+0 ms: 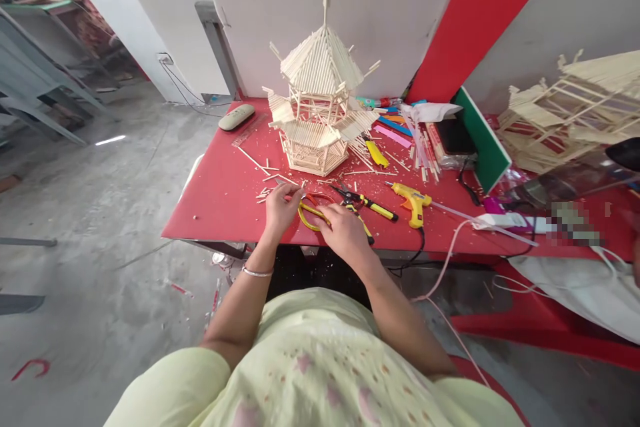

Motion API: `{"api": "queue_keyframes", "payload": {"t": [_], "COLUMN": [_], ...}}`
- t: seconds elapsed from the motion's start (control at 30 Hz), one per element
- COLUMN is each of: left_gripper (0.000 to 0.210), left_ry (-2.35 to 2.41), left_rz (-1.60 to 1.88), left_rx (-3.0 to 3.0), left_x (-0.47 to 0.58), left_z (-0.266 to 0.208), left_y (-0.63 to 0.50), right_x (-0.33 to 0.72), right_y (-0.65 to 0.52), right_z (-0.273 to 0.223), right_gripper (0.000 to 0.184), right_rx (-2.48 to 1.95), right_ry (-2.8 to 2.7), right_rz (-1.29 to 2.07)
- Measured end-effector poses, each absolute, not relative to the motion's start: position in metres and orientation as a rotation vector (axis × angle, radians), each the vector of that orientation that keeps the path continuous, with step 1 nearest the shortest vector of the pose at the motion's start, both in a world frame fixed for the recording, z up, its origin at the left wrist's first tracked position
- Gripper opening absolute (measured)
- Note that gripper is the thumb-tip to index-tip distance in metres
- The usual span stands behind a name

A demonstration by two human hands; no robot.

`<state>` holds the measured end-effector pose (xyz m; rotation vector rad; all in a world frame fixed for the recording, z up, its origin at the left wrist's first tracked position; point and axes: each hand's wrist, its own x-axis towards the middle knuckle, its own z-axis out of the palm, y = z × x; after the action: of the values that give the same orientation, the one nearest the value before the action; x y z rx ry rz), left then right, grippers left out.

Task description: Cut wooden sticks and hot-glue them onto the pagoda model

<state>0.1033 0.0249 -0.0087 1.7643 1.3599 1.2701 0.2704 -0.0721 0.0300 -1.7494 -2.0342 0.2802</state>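
My left hand [283,210] is closed in a pinch at the table's front edge, with a short pale stick [303,185] showing at its fingertips. Close beside it, my right hand [345,232] is closed around yellow-handled scissors [307,219]; their blades are mostly hidden by the fingers. A red-orange handle part [319,198] shows between the hands. Just beyond stands a pagoda model [320,107] of thin wooden sticks, upright on the table. Pliers with yellow and black handles [379,207] lie right of my right hand.
On the red table [210,193] lie a yellow glue gun [414,203], a yellow utility knife [376,153], a pale mouse-shaped case [237,117] and scattered stick offcuts. A green board [483,140] separates a second stick model [575,107]. Cables hang over the front edge.
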Motion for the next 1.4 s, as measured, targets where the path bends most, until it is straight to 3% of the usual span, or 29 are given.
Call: {"api": "queue_keyframes", "payload": {"t": [0.3,0.5,0.63,0.93,1.17,1.3,1.4], "left_gripper": [0.018,0.031,0.053,0.046,0.037,0.027,0.02], "left_ry": [1.651,1.854,1.676,1.395,1.511,1.531,1.618], "left_rz": [1.324,1.024,0.669,0.337,0.441,0.808,1.084], "left_rx": [1.829,2.139,2.458,2.697,2.65,2.477,2.162], "left_x": [0.06,0.037,0.048,0.059,0.031,0.033,0.046], "left_z": [-0.018,-0.023,-0.012,-0.004,-0.01,-0.013,-0.014], "left_y": [0.033,0.036,0.04,0.066,0.066,0.084,0.104], "right_x": [0.245,0.248,0.254,0.251,0.229,0.234,0.252], "right_y": [-0.039,-0.037,-0.059,-0.069,-0.045,-0.039,-0.032], "right_z": [0.028,0.028,0.027,0.023,0.019,0.022,0.028], "right_gripper": [0.056,0.077,0.075,0.069,0.056,0.039,0.041], "right_rx": [-2.048,-2.166,-2.194,-2.229,-2.158,-2.049,-1.988], "right_ry": [-2.286,-2.135,-1.953,-1.953,-2.051,-2.05,-1.922], "right_rz": [0.119,0.358,0.397,0.315,0.242,0.236,0.258]}}
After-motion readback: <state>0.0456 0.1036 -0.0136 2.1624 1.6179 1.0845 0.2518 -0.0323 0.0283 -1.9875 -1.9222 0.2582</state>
